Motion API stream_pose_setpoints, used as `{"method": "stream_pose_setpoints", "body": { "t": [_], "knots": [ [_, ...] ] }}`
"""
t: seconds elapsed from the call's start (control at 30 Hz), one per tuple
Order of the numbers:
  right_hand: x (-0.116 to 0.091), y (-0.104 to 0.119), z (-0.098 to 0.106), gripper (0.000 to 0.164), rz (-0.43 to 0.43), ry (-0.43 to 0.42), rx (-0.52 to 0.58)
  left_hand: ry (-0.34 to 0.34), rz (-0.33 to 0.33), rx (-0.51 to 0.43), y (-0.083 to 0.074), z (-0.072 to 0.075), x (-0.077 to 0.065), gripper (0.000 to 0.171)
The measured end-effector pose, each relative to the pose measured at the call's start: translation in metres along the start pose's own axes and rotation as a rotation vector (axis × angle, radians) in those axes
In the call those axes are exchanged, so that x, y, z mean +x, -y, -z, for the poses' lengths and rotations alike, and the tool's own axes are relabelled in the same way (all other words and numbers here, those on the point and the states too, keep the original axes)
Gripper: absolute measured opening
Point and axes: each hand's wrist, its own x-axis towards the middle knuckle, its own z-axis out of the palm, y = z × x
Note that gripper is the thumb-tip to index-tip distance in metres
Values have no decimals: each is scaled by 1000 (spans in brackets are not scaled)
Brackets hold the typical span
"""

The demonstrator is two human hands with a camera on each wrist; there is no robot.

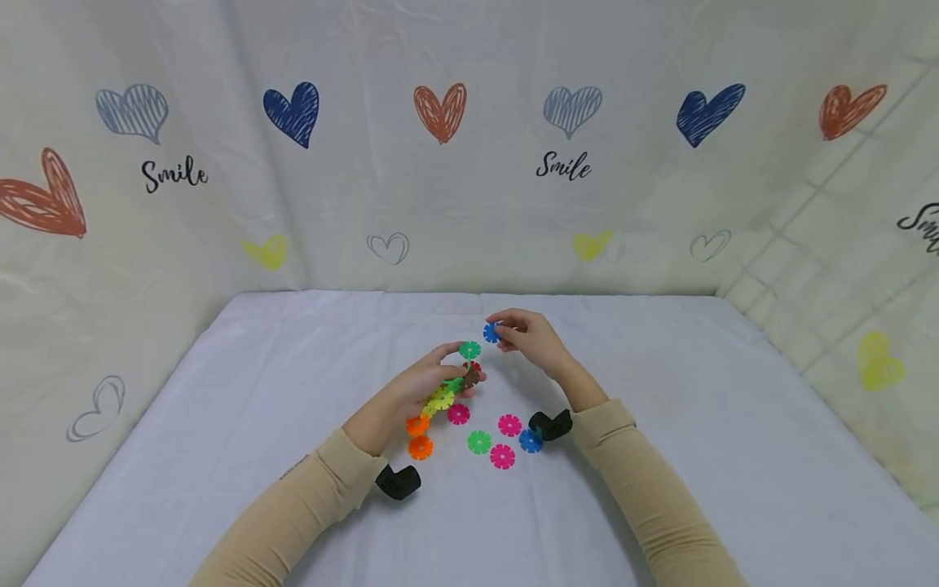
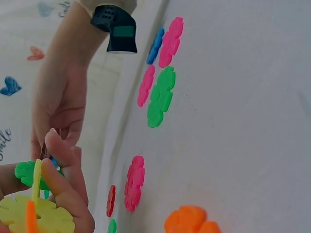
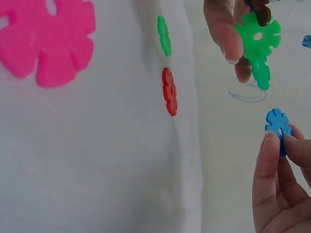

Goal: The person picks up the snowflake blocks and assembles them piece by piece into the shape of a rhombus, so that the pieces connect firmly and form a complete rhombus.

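Note:
My left hand (image 1: 411,385) grips a chain of slotted plastic snowflake discs, fitted edge into edge. The chain includes an orange disc (image 1: 417,425), a yellow disc (image 1: 443,399), a brown disc (image 1: 472,377) and a green disc (image 1: 470,350) at its far end. Between thumb and fingertips my right hand (image 1: 540,341) pinches a blue disc (image 3: 277,125), raised above the table. That blue disc is a short way right of the green end, with a gap between them. In the right wrist view, another green disc (image 3: 258,36) joins the brown one. Left fingers partly hide the chain's middle.
On the white cloth (image 1: 293,408) lie loose discs: several pink, such as one pink disc (image 1: 502,456), a green disc (image 1: 479,442), a blue disc (image 1: 531,441), an orange disc (image 1: 421,447) and a red disc (image 3: 169,92). A printed curtain (image 1: 484,204) hangs behind the table.

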Motion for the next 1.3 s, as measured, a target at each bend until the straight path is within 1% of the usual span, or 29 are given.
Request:
{"method": "stream_pose_setpoints", "body": {
  "t": [0.23, 0.37, 0.57, 0.83, 1.07, 1.17, 1.3],
  "knots": [
    [4, -3, -5, 32, -76, -39, 162, 28, -7, 36, -2, -3, 0, 53],
    [5, -5, -6, 33, -110, -41, 210, 30, 3, 50, -2, -4, 1, 49],
    [4, -5, -6, 32, -131, -100, 254, 3, 11, 31, -2, -6, 2, 46],
    [0, -9, -3, 32, -168, -64, 205, -7, 8, 3, 1, -3, 3, 45],
    [1, -11, -1, 28, -213, 59, 51, -22, 16, -23, 1, 0, 4, 39],
    [1, -13, -3, 27, -223, 87, 19, -45, 31, -38, 1, 0, 3, 36],
    [2, -15, -2, 26, -224, 110, -23, -53, 30, -91, 2, 2, 2, 35]
  ]
}}
